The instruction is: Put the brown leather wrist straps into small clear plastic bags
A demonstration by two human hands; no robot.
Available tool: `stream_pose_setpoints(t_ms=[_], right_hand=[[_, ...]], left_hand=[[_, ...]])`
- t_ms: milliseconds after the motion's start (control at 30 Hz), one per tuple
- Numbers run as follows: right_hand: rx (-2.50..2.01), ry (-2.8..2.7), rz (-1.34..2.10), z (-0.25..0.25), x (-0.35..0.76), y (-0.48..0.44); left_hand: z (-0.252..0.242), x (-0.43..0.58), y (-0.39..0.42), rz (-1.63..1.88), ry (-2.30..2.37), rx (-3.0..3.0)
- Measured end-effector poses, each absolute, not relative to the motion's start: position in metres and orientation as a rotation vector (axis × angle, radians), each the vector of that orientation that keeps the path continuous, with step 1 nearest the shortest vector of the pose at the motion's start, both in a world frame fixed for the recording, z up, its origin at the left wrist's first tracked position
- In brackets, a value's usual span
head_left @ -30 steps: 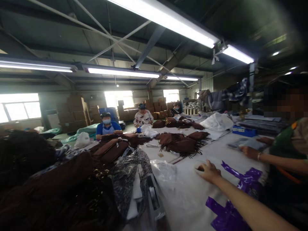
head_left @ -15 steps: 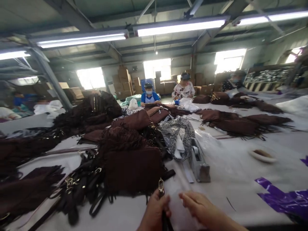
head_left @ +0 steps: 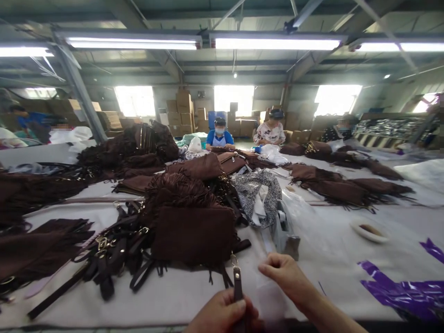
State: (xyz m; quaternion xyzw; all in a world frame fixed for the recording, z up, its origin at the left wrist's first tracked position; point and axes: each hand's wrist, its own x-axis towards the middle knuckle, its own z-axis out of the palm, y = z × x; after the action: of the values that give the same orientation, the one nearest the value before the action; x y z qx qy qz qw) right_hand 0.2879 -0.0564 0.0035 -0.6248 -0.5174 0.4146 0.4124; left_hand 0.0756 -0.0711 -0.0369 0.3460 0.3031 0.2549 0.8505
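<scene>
My left hand (head_left: pixel 222 314) is closed round a dark brown strap (head_left: pixel 237 286) with a metal clasp at its top end, near the table's front edge. My right hand (head_left: pixel 287 277) is beside it, fingers pinched on a thin clear plastic film (head_left: pixel 267 296) that is hard to make out. Just beyond the strap lies a brown suede fringed bag (head_left: pixel 194 231). A tangle of dark straps with gold buckles (head_left: pixel 114 249) lies to its left.
A grey tape dispenser (head_left: pixel 286 231) and a roll of tape (head_left: pixel 369 230) sit on the white table (head_left: pixel 333 259). Purple plastic (head_left: pixel 405 289) lies at the right. More fringed bags (head_left: pixel 340 185) are piled around. Masked people (head_left: pixel 219 134) work at the far end.
The camera swung left from a co-worker and the purple plastic to the bag pile. My hands came to the front edge, the left took the strap, and both rose a little.
</scene>
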Motion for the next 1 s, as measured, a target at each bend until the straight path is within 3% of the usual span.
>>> stream_pose_setpoints(t_ms=[133,333,633,1000], right_hand=[[-1.583,-1.333,1.034,-0.002,0.289,-0.074],[-1.616,-1.399,1.017,-0.009,0.275,-0.088],[-1.617,-1.418,1.047,-0.007,0.267,-0.090],[-1.649,-1.391,1.059,-0.015,0.266,-0.096]], left_hand=[[-0.015,0.066,-0.073,0.561,0.650,0.828],[0.021,0.078,-0.039,0.944,0.867,0.740],[0.009,0.091,-0.031,1.004,1.114,1.023],[0.013,0.096,-0.045,0.866,0.895,0.989]])
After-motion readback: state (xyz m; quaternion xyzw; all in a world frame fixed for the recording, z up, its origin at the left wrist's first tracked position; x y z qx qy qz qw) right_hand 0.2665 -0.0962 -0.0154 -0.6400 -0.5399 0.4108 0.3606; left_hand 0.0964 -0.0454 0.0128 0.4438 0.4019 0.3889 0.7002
